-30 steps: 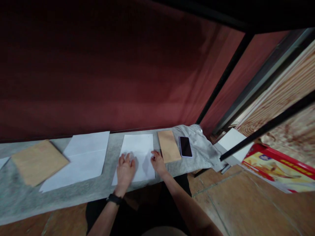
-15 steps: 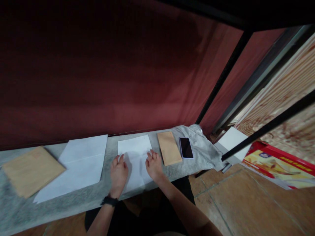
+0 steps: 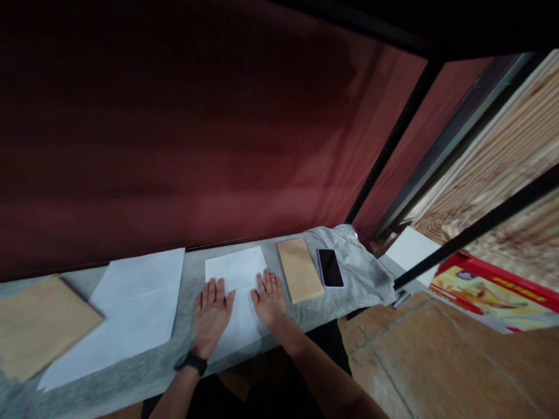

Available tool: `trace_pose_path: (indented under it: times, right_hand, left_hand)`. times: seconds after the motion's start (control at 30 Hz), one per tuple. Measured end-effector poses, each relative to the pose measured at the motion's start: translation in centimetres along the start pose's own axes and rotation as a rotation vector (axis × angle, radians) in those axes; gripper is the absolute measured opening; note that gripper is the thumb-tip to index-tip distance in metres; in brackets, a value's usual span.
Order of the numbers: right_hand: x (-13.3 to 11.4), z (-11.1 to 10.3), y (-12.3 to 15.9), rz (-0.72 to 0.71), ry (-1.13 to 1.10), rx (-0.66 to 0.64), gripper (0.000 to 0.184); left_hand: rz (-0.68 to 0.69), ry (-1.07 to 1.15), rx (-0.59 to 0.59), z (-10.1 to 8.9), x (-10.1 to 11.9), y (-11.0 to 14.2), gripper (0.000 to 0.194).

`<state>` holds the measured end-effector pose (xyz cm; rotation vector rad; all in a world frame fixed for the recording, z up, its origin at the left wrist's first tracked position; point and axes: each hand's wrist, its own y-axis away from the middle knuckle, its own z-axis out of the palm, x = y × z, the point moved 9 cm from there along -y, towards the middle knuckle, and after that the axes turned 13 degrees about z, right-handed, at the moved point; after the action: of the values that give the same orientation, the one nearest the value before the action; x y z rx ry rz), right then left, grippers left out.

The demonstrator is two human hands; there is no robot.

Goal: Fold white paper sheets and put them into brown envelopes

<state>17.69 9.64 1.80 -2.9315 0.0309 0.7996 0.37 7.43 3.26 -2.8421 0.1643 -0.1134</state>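
A sheet of white paper lies on the grey cloth-covered surface in front of me, a faint crease running across it. My left hand rests flat over its left edge, fingers extended and thumb out to the side. On the right edge lies my right hand, also flat with fingers stretched forward. Neither hand grips anything. Just right of the right hand is a brown envelope, and beyond it a phone with a dark screen.
Left of my hands are larger white sheets, partly covered by a stack of brown envelopes. A dark red panel rises behind the surface. Black metal bars frame the right, with a red and yellow box near the tiled floor.
Both hands have gone from curled fingers to lying flat on the paper. My view has shifted slightly, so the things on the left appear lower and farther left.
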Motion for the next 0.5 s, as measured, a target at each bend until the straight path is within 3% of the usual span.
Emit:
trace_pose_path:
  times: [0.1, 0.23, 0.37, 0.5]
  right_hand:
    - [0.0, 0.2, 0.2, 0.019, -0.009, -0.013, 0.06]
    - [-0.1, 0.1, 0.3, 0.021, -0.022, 0.006, 0.058]
    - [0.3, -0.5, -0.4, 0.023, -0.048, 0.043, 0.051]
    - [1.0, -1.3, -2.6, 0.117, -0.08, 0.023, 0.049]
  left_hand:
    - [-0.09, -0.04, 0.04, -0.9, -1.7, 1.5, 0.064]
    - [-0.124, -0.029, 0.024, -1.5, -1.9, 1.9, 0.061]
    - [-0.213, 0.116, -0.031, -1.2, -2.7, 1.0, 0.055]
    - [-0.304, 0.34, -0.023, -1.0, -4.5, 0.0, 0.047]
